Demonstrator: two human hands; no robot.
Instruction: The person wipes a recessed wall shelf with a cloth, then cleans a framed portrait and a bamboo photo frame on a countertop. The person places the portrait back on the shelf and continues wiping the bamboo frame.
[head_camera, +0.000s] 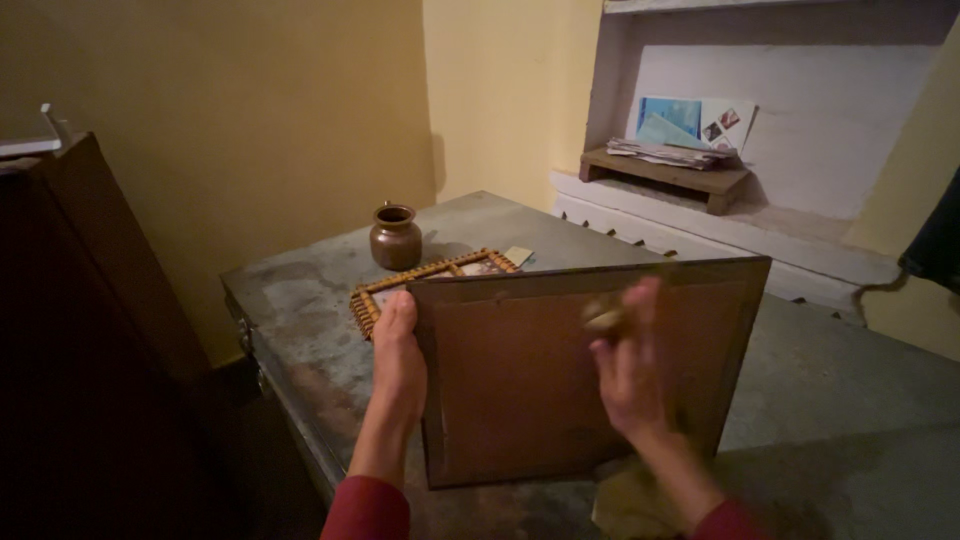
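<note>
**A:** The large brown wooden picture frame (590, 375) is stood on edge on the grey worn tabletop (850, 400), its cardboard back turned to the camera. The left edge is clasped by the left hand (398, 365), fingers wrapped round it. How should the wiping be done?

**B:** The right hand (628, 365) is blurred, closed on something small and pale (605, 319), pressed to the backing – what exactly can't be told. Probably best if the frame is kept tilted slightly back and braced firmly, so it isn't tipped onto the small bamboo-edged frame (425, 280) or the round brown metal pot (395, 237) behind.
</note>
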